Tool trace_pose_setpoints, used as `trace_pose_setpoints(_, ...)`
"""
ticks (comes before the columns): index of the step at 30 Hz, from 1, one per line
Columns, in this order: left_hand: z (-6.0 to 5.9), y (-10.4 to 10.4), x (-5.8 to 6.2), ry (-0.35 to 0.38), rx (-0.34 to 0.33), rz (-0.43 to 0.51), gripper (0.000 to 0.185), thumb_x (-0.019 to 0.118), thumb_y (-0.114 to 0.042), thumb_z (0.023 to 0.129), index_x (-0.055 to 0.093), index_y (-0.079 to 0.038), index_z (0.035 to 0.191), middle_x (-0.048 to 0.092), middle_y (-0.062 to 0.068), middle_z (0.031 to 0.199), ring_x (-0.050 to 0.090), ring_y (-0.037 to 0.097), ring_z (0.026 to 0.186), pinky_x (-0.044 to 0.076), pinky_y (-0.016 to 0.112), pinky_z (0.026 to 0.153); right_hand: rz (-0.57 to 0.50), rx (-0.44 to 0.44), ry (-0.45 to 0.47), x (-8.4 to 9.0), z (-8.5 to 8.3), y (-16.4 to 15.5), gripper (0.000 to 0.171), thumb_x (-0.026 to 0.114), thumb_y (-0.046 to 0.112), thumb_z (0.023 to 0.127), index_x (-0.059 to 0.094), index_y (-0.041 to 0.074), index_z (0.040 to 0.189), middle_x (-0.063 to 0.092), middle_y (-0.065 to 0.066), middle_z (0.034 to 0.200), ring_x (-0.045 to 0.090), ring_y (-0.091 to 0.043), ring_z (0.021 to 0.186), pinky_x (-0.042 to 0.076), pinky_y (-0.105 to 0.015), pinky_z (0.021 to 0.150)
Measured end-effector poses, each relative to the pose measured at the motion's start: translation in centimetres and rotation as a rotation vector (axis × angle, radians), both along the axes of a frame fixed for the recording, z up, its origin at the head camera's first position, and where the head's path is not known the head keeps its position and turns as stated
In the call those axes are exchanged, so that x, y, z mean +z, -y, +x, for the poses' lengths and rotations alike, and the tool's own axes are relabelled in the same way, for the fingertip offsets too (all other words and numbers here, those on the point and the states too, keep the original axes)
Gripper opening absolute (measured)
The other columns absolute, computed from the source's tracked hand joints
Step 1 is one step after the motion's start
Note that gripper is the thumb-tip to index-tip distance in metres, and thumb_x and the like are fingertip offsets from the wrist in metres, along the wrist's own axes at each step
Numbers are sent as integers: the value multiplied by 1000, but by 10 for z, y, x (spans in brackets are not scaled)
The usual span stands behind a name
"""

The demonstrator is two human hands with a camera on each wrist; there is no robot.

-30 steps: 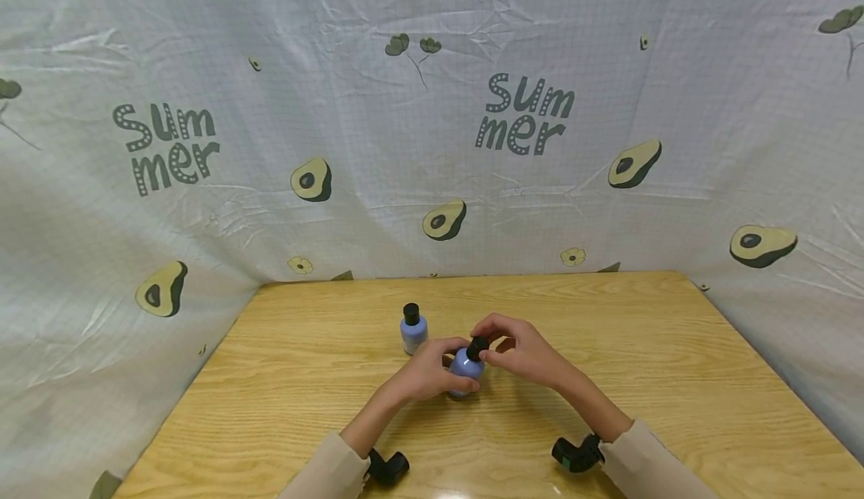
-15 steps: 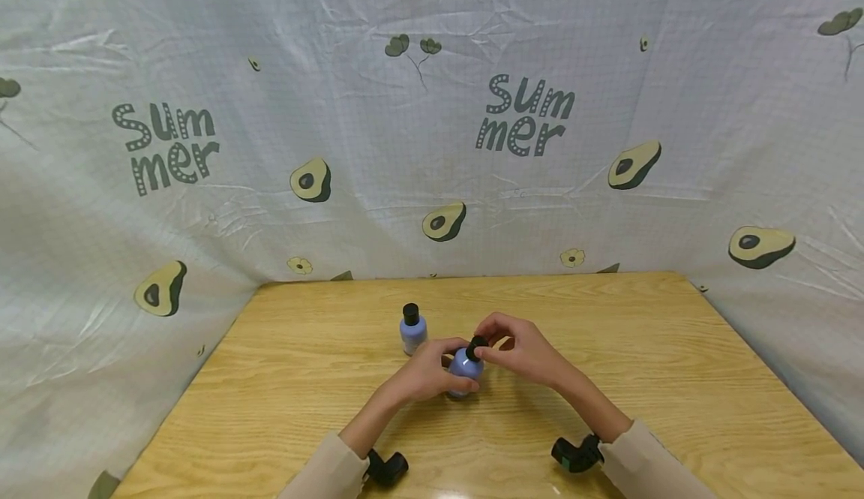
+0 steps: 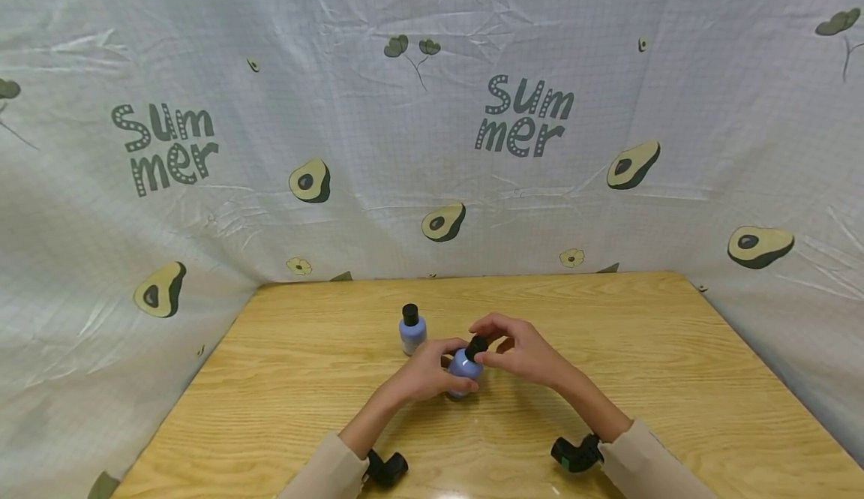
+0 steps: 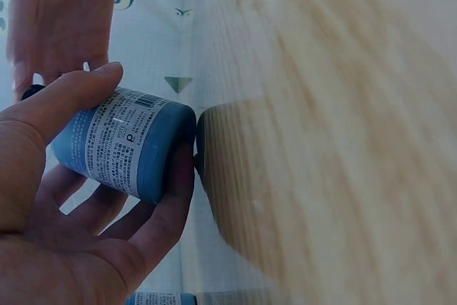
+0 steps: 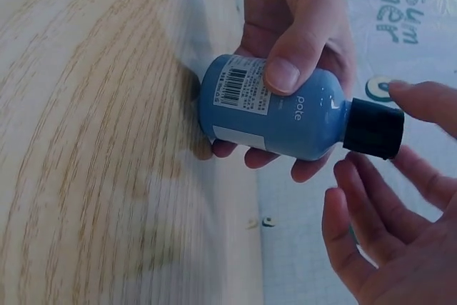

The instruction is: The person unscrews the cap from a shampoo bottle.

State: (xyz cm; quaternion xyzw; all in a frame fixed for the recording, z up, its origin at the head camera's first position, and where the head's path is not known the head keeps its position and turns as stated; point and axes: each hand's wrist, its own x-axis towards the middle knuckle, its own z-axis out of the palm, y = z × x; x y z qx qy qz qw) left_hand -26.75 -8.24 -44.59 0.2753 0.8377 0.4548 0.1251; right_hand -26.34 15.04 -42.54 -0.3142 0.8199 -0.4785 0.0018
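A small blue bottle (image 3: 464, 366) with a black cap (image 3: 476, 347) stands tilted on the wooden table (image 3: 607, 349). My left hand (image 3: 442, 371) grips its body, thumb on the label. In the left wrist view the left hand (image 4: 146, 126) wraps the bottle (image 4: 125, 148), whose base touches the table. My right hand (image 3: 489, 341) has its fingertips curled about the cap. The right wrist view shows the bottle (image 5: 285, 108), the cap (image 5: 373, 128), the left hand (image 5: 296, 119) and the right hand (image 5: 382, 141) at the cap. A second capped blue bottle (image 3: 412, 328) stands upright just left and behind.
A white cloth backdrop (image 3: 432, 146) printed with avocados and "Summer" closes off the back and both sides of the table. Black wrist cameras (image 3: 386, 467) (image 3: 574, 454) sit near the front edge at my sleeves.
The right hand's fingers have shifted slightly round the cap. The bottle, the left hand and the second bottle stay where they were.
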Motion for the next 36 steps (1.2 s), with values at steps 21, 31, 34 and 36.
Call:
trace_pose_setpoints(21, 1, 0, 0, -2, -4, 7, 49, 85, -27, 86, 69, -20, 132, 70, 4, 129, 71, 20, 106, 58, 30, 83, -9, 18, -5, 0, 1, 1, 29, 69, 12, 97, 67, 1, 124, 70, -12, 116, 66, -15, 102, 56, -28, 83)
trace_pose_setpoints(31, 1, 0, 1, 4, -1, 2, 53, 84, -25, 86, 67, -16, 136, 70, 5, 128, 71, 21, 106, 59, 32, 84, 5, -54, 9, -1, 1, 2, 29, 74, 24, 97, 67, 10, 121, 70, -7, 110, 64, -14, 99, 57, -30, 83)
trace_pose_setpoints(34, 0, 0, 0, 6, -4, 2, 53, 84, -25, 87, 66, -17, 136, 70, 5, 128, 71, 21, 106, 59, 31, 84, -5, -55, 10, -3, 1, 2, 27, 74, 23, 97, 67, 7, 118, 69, -7, 107, 64, -12, 96, 58, -31, 82)
trace_pose_setpoints(36, 0, 1, 0, 7, -5, 2, 53, 84, -26, 87, 67, -17, 136, 70, 5, 128, 71, 21, 107, 59, 31, 84, -8, -45, 9, -3, 0, 2, 27, 73, 22, 97, 67, 6, 117, 69, -8, 107, 64, -11, 96, 58, -31, 82)
